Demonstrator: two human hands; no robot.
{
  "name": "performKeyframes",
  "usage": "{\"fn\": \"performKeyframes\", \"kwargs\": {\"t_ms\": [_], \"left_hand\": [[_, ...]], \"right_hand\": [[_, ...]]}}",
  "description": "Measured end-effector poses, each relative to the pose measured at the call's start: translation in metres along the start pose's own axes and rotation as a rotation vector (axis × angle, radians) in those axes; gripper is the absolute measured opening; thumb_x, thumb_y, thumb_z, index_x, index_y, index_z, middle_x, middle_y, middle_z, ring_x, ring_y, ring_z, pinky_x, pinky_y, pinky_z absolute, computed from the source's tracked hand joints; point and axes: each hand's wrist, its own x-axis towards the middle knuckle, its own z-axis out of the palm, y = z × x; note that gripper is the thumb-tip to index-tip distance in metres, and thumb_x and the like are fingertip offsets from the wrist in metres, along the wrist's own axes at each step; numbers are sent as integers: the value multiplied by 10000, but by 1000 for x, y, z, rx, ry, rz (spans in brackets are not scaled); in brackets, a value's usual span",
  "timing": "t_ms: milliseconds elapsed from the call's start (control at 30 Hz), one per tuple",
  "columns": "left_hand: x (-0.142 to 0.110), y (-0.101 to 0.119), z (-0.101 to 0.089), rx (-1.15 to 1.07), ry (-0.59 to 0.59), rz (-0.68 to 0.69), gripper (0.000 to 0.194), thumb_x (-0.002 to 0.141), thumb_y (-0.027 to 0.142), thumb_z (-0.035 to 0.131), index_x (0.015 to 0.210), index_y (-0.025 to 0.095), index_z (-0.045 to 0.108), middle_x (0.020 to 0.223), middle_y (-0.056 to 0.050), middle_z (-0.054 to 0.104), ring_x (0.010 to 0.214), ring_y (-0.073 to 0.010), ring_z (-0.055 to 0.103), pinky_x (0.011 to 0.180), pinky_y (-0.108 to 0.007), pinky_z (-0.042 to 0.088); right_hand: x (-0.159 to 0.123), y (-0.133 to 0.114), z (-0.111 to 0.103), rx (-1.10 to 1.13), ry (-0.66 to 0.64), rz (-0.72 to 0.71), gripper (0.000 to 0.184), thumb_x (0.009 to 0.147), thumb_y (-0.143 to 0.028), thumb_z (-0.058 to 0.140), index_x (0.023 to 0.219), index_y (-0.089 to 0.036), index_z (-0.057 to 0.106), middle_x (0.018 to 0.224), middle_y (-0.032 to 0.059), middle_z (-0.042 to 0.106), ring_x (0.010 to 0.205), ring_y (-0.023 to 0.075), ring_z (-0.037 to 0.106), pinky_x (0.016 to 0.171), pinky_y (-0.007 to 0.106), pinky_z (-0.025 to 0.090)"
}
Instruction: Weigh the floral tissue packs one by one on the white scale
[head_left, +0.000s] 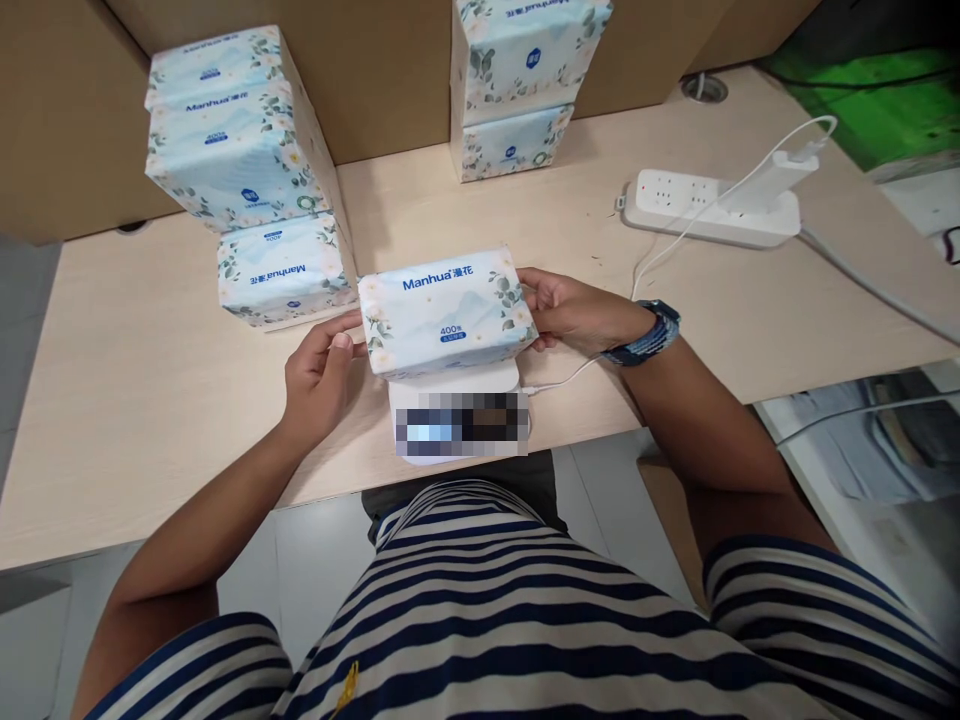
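Note:
A pack of tissues [442, 312], white and pale blue with flowers and "Manhua" lettering, sits over a small white scale [457, 384] near the table's front edge. My left hand [319, 365] is at the pack's left end, its fingertips against the side and the thumb bent above them. At the opposite end, my right hand [570, 310] grips the pack, with some fingers hidden behind it. Pixel blocks cover the scale's front, so its display cannot be read. Whether the pack's full weight rests on the scale cannot be told.
Several tissue packs [247, 170] are stacked at the back left, close to my left hand. Another stack [525, 85] stands farther back. On the right lies a white power strip [675, 205] with a plugged-in charger [772, 185]; its thin cable runs past my right wrist to the scale.

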Motion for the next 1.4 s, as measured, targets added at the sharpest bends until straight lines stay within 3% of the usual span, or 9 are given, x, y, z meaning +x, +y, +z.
{"fn": "performKeyframes", "kwargs": {"t_ms": [233,300,400,533,667,1033,1200,1400], "left_hand": [[3,3,-3,-14,-66,18,406,1017,631,687,1210,292,801,1235,-59,853,880,-186,824,846,-356,739],[4,3,-3,-34,-75,21,416,1006,631,699,1197,275,802,1216,-72,850,898,-194,823,825,-349,736],[4,4,-2,-52,-79,2,439,993,636,709,1180,250,802,1116,-80,851,887,-200,815,795,-335,728],[4,4,0,-102,-89,11,390,1011,599,701,1164,259,815,930,-52,823,669,-151,733,758,-335,714],[5,5,1,-127,-101,19,356,1009,577,714,1157,271,821,851,-34,788,598,-136,683,751,-340,712],[4,3,0,-56,-80,9,408,996,629,704,1167,271,798,1163,-77,844,861,-206,809,824,-396,745],[4,3,0,-43,-78,30,409,1006,625,690,1183,273,799,1197,-66,846,843,-185,804,839,-377,746],[4,2,-2,-11,-97,17,456,1006,664,664,1212,275,785,1264,-78,835,1025,-222,825,865,-369,745]], "right_hand": [[2,2,3,17,60,48,750,701,-97,923,1364,-221,594,662,-83,716,475,102,609,410,194,429],[3,2,4,20,71,52,755,677,-90,913,1349,-222,595,659,-86,716,480,102,613,413,186,419],[2,0,6,23,91,60,736,634,-77,910,1294,-219,620,651,-78,716,478,99,604,418,185,412],[1,-1,6,27,107,69,654,607,-62,905,1187,-240,662,626,-80,691,467,102,583,420,201,398],[3,0,5,17,99,64,579,592,-79,915,1091,-258,683,615,-84,681,462,98,570,420,207,391],[4,0,8,15,132,50,518,535,-101,909,985,-264,710,628,-64,712,473,107,593,411,212,441],[4,-2,8,8,146,72,517,559,-74,886,1004,-267,707,632,-66,708,490,120,614,408,212,442],[3,-3,9,0,135,62,537,543,-88,890,1021,-264,721,647,-63,717,488,114,604,418,223,457]]}}
